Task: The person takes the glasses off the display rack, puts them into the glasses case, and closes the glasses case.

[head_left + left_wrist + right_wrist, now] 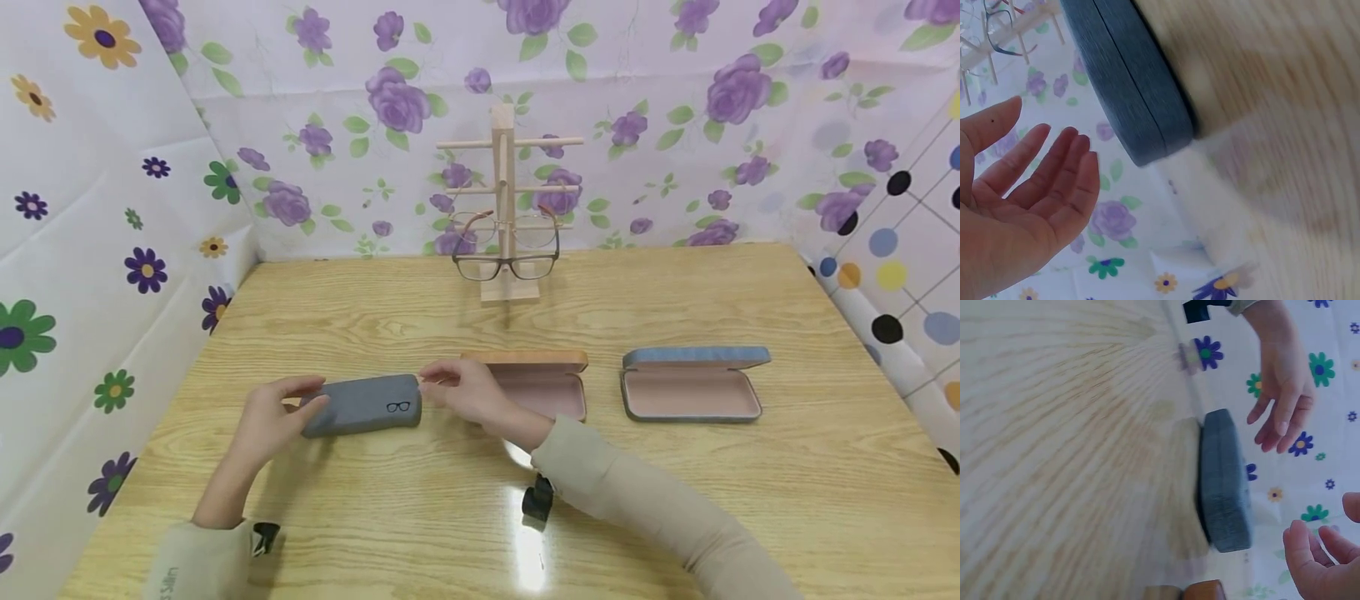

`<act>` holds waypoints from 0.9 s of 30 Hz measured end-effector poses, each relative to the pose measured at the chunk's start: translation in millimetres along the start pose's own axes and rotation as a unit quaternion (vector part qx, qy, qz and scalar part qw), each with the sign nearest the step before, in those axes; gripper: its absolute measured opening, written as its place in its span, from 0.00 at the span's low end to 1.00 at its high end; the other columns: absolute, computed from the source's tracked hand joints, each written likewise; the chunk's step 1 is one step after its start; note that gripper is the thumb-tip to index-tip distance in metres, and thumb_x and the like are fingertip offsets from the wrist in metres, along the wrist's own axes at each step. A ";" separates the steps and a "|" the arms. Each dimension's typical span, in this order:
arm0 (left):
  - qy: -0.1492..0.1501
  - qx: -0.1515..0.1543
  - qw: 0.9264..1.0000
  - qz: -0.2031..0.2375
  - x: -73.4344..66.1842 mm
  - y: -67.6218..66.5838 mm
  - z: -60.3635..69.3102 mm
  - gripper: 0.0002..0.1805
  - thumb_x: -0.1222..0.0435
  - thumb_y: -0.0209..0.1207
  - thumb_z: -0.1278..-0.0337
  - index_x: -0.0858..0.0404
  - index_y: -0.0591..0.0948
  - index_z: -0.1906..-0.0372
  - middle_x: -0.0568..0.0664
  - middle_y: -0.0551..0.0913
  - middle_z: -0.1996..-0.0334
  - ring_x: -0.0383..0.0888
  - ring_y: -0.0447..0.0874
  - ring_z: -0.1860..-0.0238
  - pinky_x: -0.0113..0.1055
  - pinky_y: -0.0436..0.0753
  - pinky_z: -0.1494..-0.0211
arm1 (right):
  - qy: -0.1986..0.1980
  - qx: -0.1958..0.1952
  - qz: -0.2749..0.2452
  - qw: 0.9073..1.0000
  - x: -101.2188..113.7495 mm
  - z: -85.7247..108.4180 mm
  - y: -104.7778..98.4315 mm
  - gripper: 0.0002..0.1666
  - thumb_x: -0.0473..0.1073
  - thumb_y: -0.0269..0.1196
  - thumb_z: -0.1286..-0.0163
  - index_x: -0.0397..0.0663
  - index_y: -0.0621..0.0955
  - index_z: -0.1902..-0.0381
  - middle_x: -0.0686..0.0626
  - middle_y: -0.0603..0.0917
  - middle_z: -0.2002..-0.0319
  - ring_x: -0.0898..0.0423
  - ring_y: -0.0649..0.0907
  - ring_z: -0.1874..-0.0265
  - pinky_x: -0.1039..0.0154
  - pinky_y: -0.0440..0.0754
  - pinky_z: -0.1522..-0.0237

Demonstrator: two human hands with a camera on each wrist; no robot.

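A grey-blue glasses case (360,407) lies closed on the left of the table, a small glasses picture on its lid. Close to its left end is my left hand (277,417), fingers loosely bent. The left wrist view shows a gap between this hand (1035,194) and the case (1129,81). At the other end hovers my right hand (472,392), thumb and fingers apart. The right wrist view has the right hand (1329,569) clear of the case (1225,481), holding nothing. Behind the right forearm stands an orange glasses case (543,390) with its lid up, partly hidden.
An open blue glasses case (693,393) with a pink lining sits to the right. At the back, a wooden stand (504,167) carries dark-framed glasses (506,268) and a thin-rimmed pair above them. Flowered cloth (300,100) hangs behind the table (637,500).
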State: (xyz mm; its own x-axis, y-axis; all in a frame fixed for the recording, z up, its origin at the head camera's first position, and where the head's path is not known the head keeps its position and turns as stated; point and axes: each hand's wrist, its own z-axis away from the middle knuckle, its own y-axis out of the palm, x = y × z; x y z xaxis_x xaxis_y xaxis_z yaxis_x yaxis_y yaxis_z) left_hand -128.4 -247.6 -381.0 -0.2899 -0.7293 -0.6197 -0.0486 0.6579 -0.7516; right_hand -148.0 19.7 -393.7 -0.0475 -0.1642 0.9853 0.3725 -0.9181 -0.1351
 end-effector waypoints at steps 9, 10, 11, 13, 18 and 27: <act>0.009 -0.048 0.998 0.036 -18.4 11.4 -4.8 0.09 0.73 0.62 0.50 0.70 0.82 0.61 0.56 0.83 0.69 0.29 0.77 0.69 0.22 0.77 0.69 | -0.009 0.005 0.005 1.000 8.0 9.3 -15.1 0.13 0.37 0.60 0.36 0.36 0.80 0.55 0.42 0.81 0.64 0.46 0.81 0.65 0.52 0.80 0.62; 0.010 -0.051 0.998 0.041 -21.0 12.3 -5.1 0.09 0.72 0.62 0.50 0.70 0.82 0.61 0.56 0.83 0.69 0.29 0.77 0.69 0.21 0.77 0.69 | -0.016 0.005 0.011 1.000 8.9 10.9 -17.0 0.13 0.37 0.60 0.36 0.37 0.80 0.56 0.42 0.82 0.65 0.46 0.81 0.66 0.52 0.80 0.63; 0.011 -0.054 0.997 0.047 -23.3 13.3 -5.6 0.09 0.72 0.62 0.50 0.70 0.82 0.61 0.56 0.83 0.69 0.29 0.77 0.69 0.21 0.77 0.69 | -0.019 0.004 0.016 1.000 10.2 12.7 -19.2 0.12 0.38 0.60 0.36 0.38 0.80 0.56 0.42 0.82 0.66 0.46 0.81 0.66 0.52 0.81 0.63; 0.014 -0.057 0.996 0.061 -27.6 15.1 -6.4 0.09 0.71 0.62 0.49 0.70 0.82 0.61 0.56 0.83 0.69 0.29 0.76 0.69 0.20 0.76 0.67 | -0.022 0.001 0.024 0.999 12.6 15.9 -23.6 0.12 0.38 0.60 0.36 0.39 0.81 0.57 0.44 0.83 0.67 0.47 0.82 0.67 0.55 0.81 0.65; 0.017 -0.059 0.993 0.096 -36.5 19.0 -8.4 0.09 0.70 0.61 0.47 0.70 0.82 0.60 0.56 0.82 0.68 0.29 0.76 0.68 0.20 0.76 0.65 | -0.034 -0.008 0.025 0.999 18.4 21.4 -33.3 0.11 0.37 0.60 0.37 0.38 0.81 0.57 0.46 0.83 0.68 0.49 0.82 0.68 0.58 0.81 0.65; 0.025 -0.049 0.991 0.121 -46.4 26.4 -16.7 0.10 0.69 0.60 0.46 0.69 0.82 0.59 0.55 0.83 0.68 0.31 0.77 0.68 0.22 0.77 0.66 | -0.032 -0.015 0.020 0.999 22.7 26.5 -47.3 0.11 0.38 0.60 0.37 0.39 0.81 0.58 0.43 0.83 0.66 0.48 0.82 0.64 0.57 0.80 0.61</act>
State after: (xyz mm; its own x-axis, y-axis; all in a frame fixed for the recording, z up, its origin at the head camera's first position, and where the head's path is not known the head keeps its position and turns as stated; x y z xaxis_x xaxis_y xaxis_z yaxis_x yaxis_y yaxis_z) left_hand -132.2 -193.3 -368.4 -0.3522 -0.5390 -0.7651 -0.0636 0.8294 -0.5550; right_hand -142.2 69.0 -362.2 0.0265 -0.1792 0.9835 0.3445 -0.9219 -0.1772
